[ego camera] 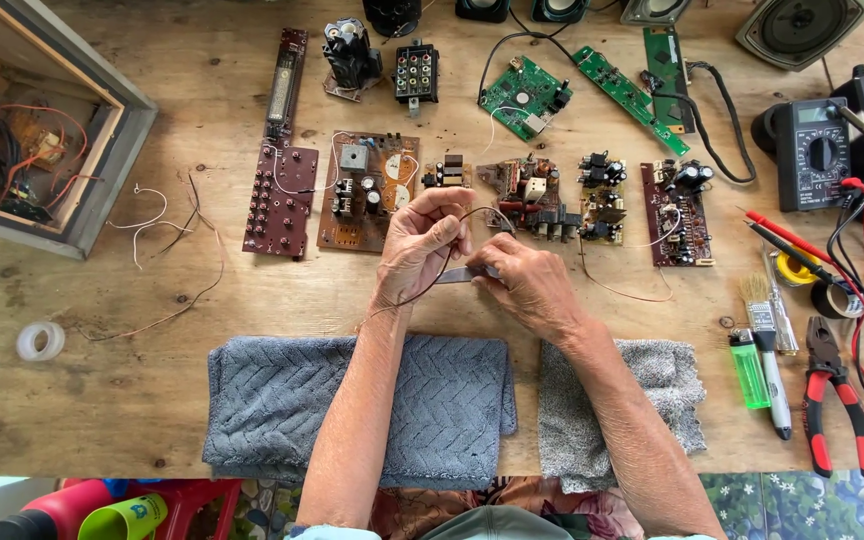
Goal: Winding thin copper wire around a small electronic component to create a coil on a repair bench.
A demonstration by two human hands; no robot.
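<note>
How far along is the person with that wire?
Done: circuit boards lie spread out, and loose wires lie at the table's left. In hand: left hand holds a thin wire; right hand works a small blade against it. Pliers lie untouched.

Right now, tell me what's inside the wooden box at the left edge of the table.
The wooden box holds a tangle of red, orange and black wires around a small component. Its near wall hides part of the bottom.
</note>
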